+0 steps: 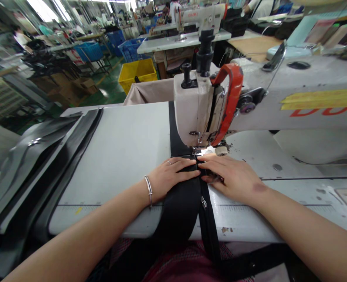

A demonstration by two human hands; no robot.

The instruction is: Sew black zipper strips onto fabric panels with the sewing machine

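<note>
Black fabric (180, 207) runs from my lap up over the table edge and beneath the needle area of the sewing machine (193, 105). Along its right side lies a black zipper tape (210, 227) with a silver zipper pull (204, 202). My left hand (173, 174) lies on the fabric just before the presser foot, fingers spread. On the zipper side, my right hand (229, 174) has its fingertips on the tape; a small dark metal tool (216, 179), partly hidden, sits under its curled fingers.
Black strips (64, 156) are piled along the table's left side. The white worktable (126, 145) has a ruler line near its front. Beyond stand a yellow crate (138, 72), blue baskets (92, 51) and another sewing machine (204, 17). People are in the background.
</note>
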